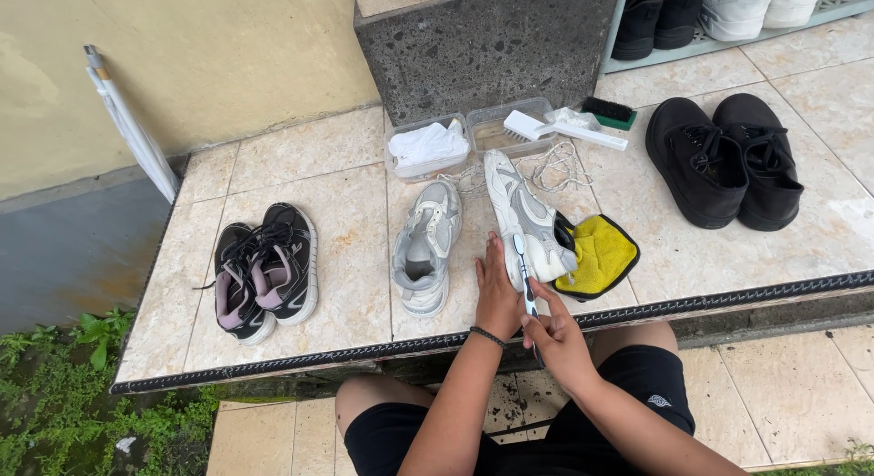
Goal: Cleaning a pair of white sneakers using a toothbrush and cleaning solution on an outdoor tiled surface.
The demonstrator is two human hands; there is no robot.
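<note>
A grey and white sneaker (524, 214) lies on its side on the tiled ledge (346, 285), its toe resting on a yellow cloth (601, 254). My left hand (496, 294) rests flat against the sneaker's near end, fingers apart. My right hand (557, 341) grips the handle of a toothbrush (523, 265), whose head lies against the sneaker's side. The matching sneaker (424, 248) stands upright just to the left, without laces.
A black and pink pair of shoes (262, 268) sits at the left, a black pair (724, 159) at the right. Behind are two clear tubs (428, 148), a white brush (557, 127), a green-backed brush (608, 112), loose laces (557, 165). A folded umbrella (132, 121) leans on the wall.
</note>
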